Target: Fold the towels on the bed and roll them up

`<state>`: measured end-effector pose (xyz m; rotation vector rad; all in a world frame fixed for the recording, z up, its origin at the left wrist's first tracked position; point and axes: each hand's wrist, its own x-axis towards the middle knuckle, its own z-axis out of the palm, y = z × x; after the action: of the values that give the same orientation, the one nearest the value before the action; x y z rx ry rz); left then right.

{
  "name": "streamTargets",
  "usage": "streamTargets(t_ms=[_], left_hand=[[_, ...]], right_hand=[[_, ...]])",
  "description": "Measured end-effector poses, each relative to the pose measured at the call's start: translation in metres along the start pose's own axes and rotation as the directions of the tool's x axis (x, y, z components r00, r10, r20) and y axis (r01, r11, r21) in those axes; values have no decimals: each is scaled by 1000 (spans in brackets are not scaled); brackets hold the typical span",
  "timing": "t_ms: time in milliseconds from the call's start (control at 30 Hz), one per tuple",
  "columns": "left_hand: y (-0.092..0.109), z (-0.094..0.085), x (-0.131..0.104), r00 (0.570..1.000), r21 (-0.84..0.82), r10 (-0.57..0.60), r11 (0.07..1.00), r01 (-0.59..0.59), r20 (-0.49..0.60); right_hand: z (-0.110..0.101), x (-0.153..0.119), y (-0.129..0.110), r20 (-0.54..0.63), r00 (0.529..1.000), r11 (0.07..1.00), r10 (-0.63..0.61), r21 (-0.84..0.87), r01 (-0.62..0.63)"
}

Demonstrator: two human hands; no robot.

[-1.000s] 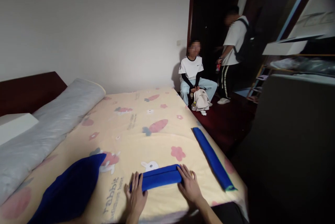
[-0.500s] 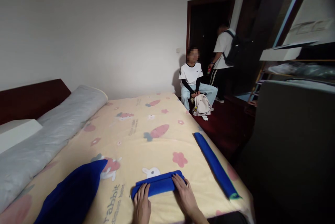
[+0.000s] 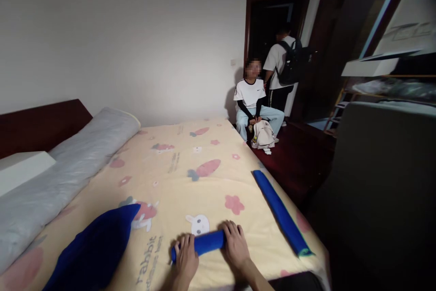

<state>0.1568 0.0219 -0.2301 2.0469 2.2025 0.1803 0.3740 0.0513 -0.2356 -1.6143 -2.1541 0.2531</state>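
Note:
A blue cloth [image 3: 209,242], rolled into a short, tight tube, lies crosswise on the bed near its front edge. My left hand [image 3: 187,254] is closed over the left end of the roll, with a bit of the end showing past the fingers. Over the right end curl the fingers of my right hand [image 3: 235,244], hiding that end. To the right, a longer blue cloth roll [image 3: 281,211] with a green edge lies along the bed's side. A loose blue cloth [image 3: 95,248] is spread at the lower left, untouched.
The bed [image 3: 170,191] has a yellow sheet with rabbit and carrot prints. A grey bolster-like roll [image 3: 71,164] and a white box [image 3: 25,168] lie at left. A seated person [image 3: 251,96] with a pale backpack [image 3: 263,134] and a standing person [image 3: 277,64] are by the doorway.
The cloth under my hands has gone from a flat folded strip with a loose edge to a narrower round roll. The standing person has moved left, toward the doorway.

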Motion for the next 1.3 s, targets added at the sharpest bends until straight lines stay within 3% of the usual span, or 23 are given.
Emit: streamTargets(t_ms=[67,167,267,400,500,600,767,900,1067,1200,1300], left_hand=[[7,6,-3,999,10,33,999,-33,-5],[22,18,-2,993,-20,116,993,-116,-1],[29,29,1,986,-69,167,984,-167,-8],[5,29,4,974,-73,212,973,-218,-86],[-23,20,4,977,-46,165,984,-173,-139],[-42,13,4,987,-6,108,994,-109,-120],[-45,8,9,998,32,56,998,-55,-27],[-47,7,12,996,38,93,995,-93,-11],[-52,14,9,993,81,103,992,-98,-51],[-51,20,8,995,78,56,996,-50,-79],[-42,25,10,986,13,45,999,-44,-158]], right_hand=[[7,-5,-10,12,998,998,-63,9,63],[15,-7,-28,133,966,974,-223,79,214],[19,-3,-36,200,940,959,-276,129,254],[12,0,-10,152,943,952,-296,122,280],[1,0,21,126,962,969,-241,84,232],[-6,1,42,137,969,978,-206,59,199],[-7,7,47,155,968,980,-198,55,191],[-13,8,46,171,967,982,-187,24,186],[-50,17,30,268,945,979,-187,-25,201],[-100,42,8,357,910,964,-211,-78,254],[-141,65,-11,356,897,949,-262,-74,306]])
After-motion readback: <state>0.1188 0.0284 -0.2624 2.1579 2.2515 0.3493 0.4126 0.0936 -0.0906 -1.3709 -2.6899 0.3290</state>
